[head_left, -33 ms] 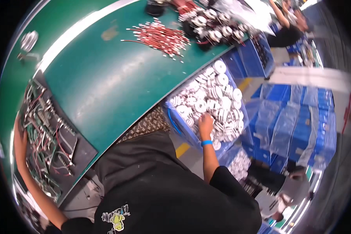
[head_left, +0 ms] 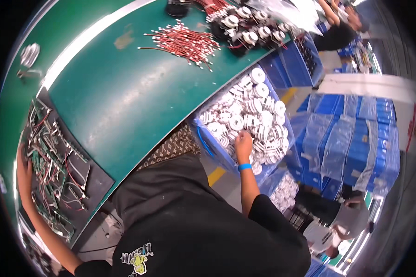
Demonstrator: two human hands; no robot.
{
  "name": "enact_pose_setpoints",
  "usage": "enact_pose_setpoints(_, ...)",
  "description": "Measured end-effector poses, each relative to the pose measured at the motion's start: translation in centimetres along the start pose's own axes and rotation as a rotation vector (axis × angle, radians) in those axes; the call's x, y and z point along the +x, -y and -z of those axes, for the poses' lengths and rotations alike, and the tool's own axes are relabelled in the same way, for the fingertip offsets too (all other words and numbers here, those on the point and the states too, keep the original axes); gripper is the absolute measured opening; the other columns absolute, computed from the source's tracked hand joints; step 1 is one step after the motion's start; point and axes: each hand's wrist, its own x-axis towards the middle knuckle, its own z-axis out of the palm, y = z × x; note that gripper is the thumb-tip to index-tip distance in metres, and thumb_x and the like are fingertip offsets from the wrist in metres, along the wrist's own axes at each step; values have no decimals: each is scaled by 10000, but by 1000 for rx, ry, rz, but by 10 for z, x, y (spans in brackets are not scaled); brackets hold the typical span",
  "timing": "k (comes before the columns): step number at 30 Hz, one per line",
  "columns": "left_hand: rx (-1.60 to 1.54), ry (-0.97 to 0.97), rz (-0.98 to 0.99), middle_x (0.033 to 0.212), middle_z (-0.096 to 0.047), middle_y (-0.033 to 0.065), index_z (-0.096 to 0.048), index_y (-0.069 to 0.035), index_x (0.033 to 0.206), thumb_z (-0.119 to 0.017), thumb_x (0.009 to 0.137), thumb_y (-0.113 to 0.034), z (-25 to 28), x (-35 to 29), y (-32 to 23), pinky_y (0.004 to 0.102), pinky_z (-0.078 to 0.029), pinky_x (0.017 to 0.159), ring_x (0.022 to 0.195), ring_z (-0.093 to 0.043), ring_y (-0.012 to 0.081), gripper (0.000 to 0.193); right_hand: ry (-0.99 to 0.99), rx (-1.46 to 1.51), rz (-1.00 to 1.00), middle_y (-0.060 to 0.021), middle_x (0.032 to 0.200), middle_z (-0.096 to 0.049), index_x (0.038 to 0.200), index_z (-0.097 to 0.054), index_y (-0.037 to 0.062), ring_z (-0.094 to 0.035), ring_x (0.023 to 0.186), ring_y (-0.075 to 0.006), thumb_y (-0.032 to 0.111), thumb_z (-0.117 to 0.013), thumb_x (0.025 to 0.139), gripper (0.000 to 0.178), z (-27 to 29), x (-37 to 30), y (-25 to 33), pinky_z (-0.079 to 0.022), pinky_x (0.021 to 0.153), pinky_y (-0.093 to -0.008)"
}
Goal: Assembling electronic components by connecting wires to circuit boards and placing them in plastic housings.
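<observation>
My right hand (head_left: pixel 243 147), with a blue band at the wrist, is in a blue bin (head_left: pixel 221 154) heaped with white round spool-like parts (head_left: pixel 235 122). Its fingers are curled down among the parts, and what they hold, if anything, is hidden. Far to the left, my left hand (head_left: pixel 24 168) rests along the outer side of a dark tray (head_left: pixel 99 182); its fingers are partly hidden and distorted near the rim. On that tray lie several green circuit boards (head_left: pixel 51 141) with red, white and black wires.
The green table (head_left: pixel 138 101) carries a pile of red wires with white ends (head_left: pixel 182 44) and a cluster of black-and-white parts (head_left: pixel 254 30). Stacked blue bins (head_left: pixel 351 143) wrapped in plastic stand at right. Other people (head_left: pixel 335 34) are at the far right and lower right.
The view has shifted slightly, so the table's piles sit a little further left and up. Both hands stay in about the same places.
</observation>
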Motion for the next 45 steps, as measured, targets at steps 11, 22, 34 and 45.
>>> enact_pose_setpoints(11,-16,-290,29,978,-576,3,-564,-56,1233,-564,945,-125,47,10,71,229,-427,770,846,-507,88,296,-132,-163,360,-214,1195,-529,1081,-586,27,-516,1089,-375,40,-666,707,382,34,40,54,-409,932,-459)
enact_pose_setpoints(22,-334,-720,23,1120,-644,86,-632,2,1105,-513,970,-181,118,5,-145,252,-432,915,1017,-600,139,257,52,-728,335,-112,1019,-600,1212,-528,29,-566,981,-274,119,-572,809,415,-12,65,15,-417,867,-415)
enact_pose_setpoints(34,-1825,-441,356,858,-643,74,-555,-79,986,-493,935,-484,18,-51,-232,351,-581,672,732,-657,190,413,167,831,-266,-134,1223,-564,1283,-500,15,-577,1063,-241,138,-592,865,446,155,70,61,-488,882,-352)
enact_pose_setpoints(45,-2079,-305,463,1228,-543,194,-411,21,1251,-507,952,-392,-32,-56,-283,484,-493,951,1134,-551,311,519,883,1793,-302,-194,1442,-321,1450,-236,36,-493,1181,-322,138,-777,606,1007,121,10,315,-429,995,-423)
